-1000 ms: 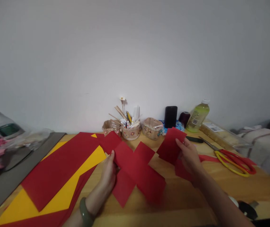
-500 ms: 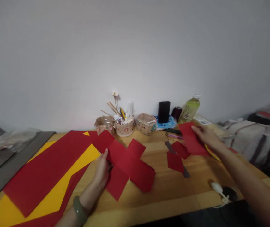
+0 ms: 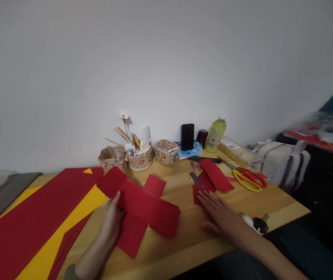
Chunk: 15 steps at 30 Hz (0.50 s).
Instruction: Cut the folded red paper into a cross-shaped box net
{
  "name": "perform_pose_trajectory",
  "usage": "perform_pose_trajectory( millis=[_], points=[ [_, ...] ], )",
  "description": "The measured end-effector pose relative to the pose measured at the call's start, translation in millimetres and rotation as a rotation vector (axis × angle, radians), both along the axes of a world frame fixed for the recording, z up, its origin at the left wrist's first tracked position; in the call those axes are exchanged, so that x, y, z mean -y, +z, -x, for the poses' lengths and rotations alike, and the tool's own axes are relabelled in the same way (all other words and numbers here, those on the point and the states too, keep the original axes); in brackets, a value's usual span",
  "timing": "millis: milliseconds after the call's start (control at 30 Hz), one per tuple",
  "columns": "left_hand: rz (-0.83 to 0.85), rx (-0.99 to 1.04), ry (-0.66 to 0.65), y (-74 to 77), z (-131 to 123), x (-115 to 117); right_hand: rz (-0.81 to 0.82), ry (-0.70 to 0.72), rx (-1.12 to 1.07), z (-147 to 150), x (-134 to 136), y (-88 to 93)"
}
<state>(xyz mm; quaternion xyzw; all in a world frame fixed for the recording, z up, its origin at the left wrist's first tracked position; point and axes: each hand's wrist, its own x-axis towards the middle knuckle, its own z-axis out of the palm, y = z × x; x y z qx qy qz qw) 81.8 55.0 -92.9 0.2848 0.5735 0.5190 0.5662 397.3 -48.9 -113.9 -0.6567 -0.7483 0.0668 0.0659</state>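
Observation:
My left hand (image 3: pixel 111 219) grips the left side of a red cross-shaped paper cutout (image 3: pixel 140 202), thumb on top and the other fingers mostly hidden. The cutout's square flaps spread over the table. My right hand (image 3: pixel 220 216) is open, palm down with fingers stretched out, and its fingertips touch a small red paper piece (image 3: pixel 197 192). Just beyond those fingertips lies a red paper rectangle (image 3: pixel 216 175), resting partly over another red scrap and beside a grey strip (image 3: pixel 195 179). Scissors (image 3: pixel 248 179) with red and yellow handles lie to the right.
Large red sheets (image 3: pixel 40 206) and yellow sheets (image 3: pixel 42 247) cover the table's left side. Along the wall stand decorated baskets (image 3: pixel 140 160), a black phone (image 3: pixel 187 137), a thread spool (image 3: pixel 202 137) and a green bottle (image 3: pixel 216 132). A white object (image 3: pixel 248 221) sits near the front edge.
My right hand has let go of the red rectangle, which now lies on the scraps, and has come down nearer me. The scissors are uncovered. The view has turned right.

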Motion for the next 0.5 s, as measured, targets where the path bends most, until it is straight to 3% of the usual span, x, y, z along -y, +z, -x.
perform_pose_trajectory(
  millis=[100,267,400,500],
  points=[
    [0.026,0.100,-0.021,-1.5,2,1,0.019,-0.058,0.062,-2,-8,-1.1],
    [0.042,0.156,-0.010,-3.5,3,0,-0.003,-0.191,0.128,-11,-21,14.0],
    [0.024,0.159,0.018,-7.5,1,3,0.026,-0.149,0.076,28,-12,27.7],
    [-0.005,0.160,0.007,-11.5,-6,5,0.077,0.056,-0.044,73,1,34.3]
  ],
)
